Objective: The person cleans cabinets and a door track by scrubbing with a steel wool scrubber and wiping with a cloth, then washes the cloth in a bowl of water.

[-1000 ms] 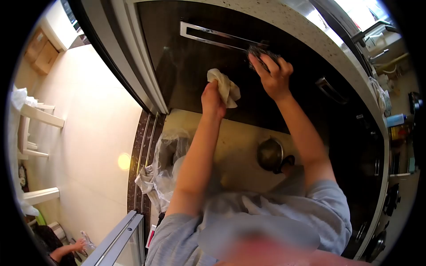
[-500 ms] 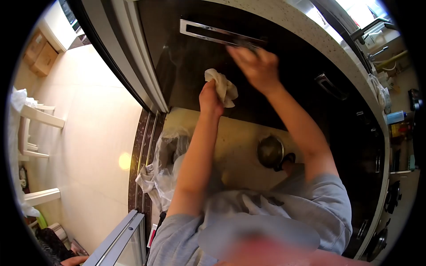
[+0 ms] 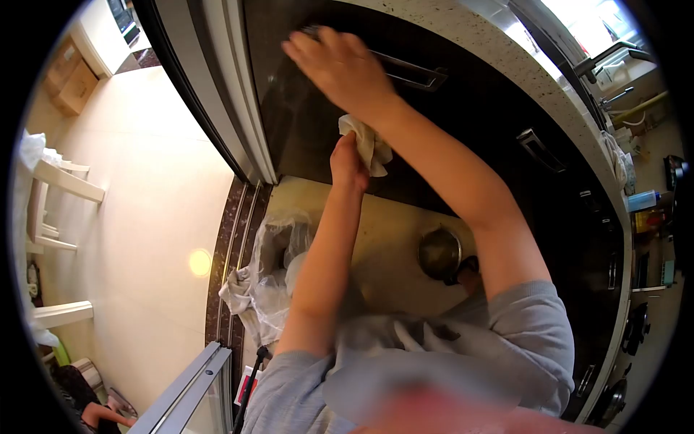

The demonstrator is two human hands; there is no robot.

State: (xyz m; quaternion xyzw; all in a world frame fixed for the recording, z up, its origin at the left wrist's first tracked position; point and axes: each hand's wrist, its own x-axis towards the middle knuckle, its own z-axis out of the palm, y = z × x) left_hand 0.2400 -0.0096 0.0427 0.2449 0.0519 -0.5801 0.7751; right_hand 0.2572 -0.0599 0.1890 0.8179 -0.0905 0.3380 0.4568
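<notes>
My left hand [image 3: 348, 165] is closed around a crumpled cream cloth [image 3: 376, 152], held in front of the dark cabinet front [image 3: 289, 137]. Higher up, my right hand [image 3: 343, 72] lies over the left end of the long metal drawer handle [image 3: 416, 74]. Its fingers are bent, and a small dark, shiny bit shows past the fingertips. Whether that is part of the handle or something held, I cannot make out. The right forearm passes close beside the cloth.
On the floor below stands a round metal pot [image 3: 439, 253]. A bin lined with a clear plastic bag [image 3: 271, 282] is left of it, by the sliding-door track [image 3: 235, 239]. A speckled countertop [image 3: 535, 79] runs above the cabinet. Another person's arm [image 3: 105, 414] shows at lower left.
My right hand has moved left along the drawer handle, from its right part to its left end. My left hand still holds the cloth in nearly the same place.
</notes>
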